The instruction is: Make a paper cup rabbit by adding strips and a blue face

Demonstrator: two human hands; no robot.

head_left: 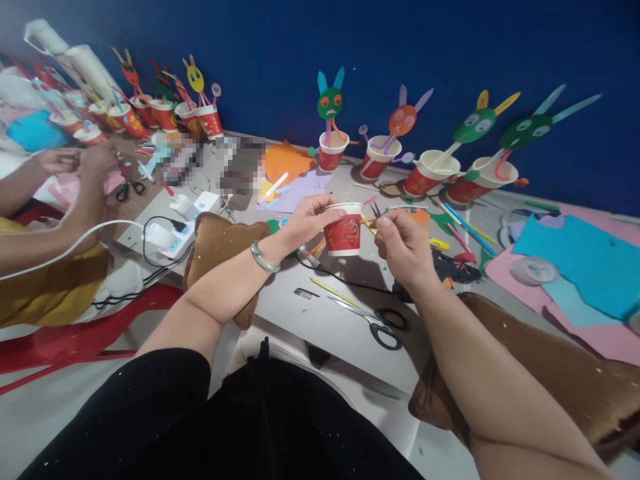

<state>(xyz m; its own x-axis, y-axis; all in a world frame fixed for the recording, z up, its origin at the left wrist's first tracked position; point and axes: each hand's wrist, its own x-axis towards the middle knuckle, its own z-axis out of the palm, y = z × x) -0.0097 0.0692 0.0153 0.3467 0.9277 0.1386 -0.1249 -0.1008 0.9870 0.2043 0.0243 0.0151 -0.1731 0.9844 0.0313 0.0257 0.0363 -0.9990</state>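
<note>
My left hand grips a red paper cup with a white rim and gold print, holding it upright above the table. Close to the cup's right side, the fingers of my right hand are closed on a small dark two-pronged tool; its exact kind is hard to make out. Below the hands lie black-handled scissors, a yellow pencil-like stick and a small utility blade.
Cups with paper rabbit-eared figures line the blue wall. Brown cushions lie at the table's front edge. A power strip with cables is at left, near a co-worker's hands. Coloured paper sheets are at right.
</note>
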